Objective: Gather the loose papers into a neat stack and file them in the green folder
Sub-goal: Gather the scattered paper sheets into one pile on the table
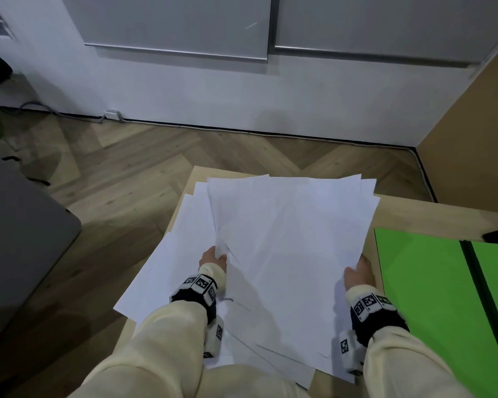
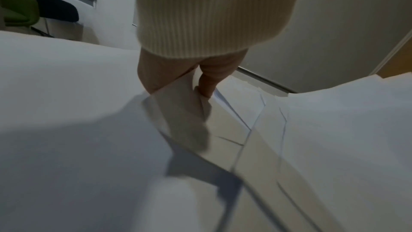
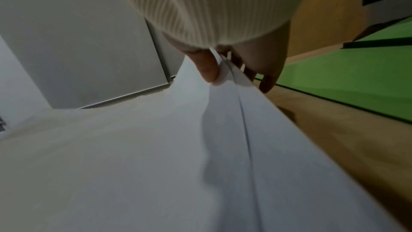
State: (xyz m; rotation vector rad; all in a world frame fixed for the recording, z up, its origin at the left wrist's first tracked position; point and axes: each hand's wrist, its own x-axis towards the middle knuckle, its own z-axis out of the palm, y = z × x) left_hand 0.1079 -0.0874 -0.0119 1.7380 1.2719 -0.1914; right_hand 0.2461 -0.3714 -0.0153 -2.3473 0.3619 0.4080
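White papers [image 1: 288,254] fan untidily across the wooden desk [image 1: 431,214] at centre frame. Left hand [image 1: 213,258] pinches their left edge, right hand [image 1: 360,272] the right; green folder [image 1: 426,297] lies open lower right, just beside.

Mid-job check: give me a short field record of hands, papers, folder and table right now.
left hand: pinches the left edge of the papers
right hand: pinches the right edge, thumb on top
papers: white sheets, fanned and uneven, not yet squared
green folder: lies open on the table, to the right of the papers, no sheets in it
table: light wood
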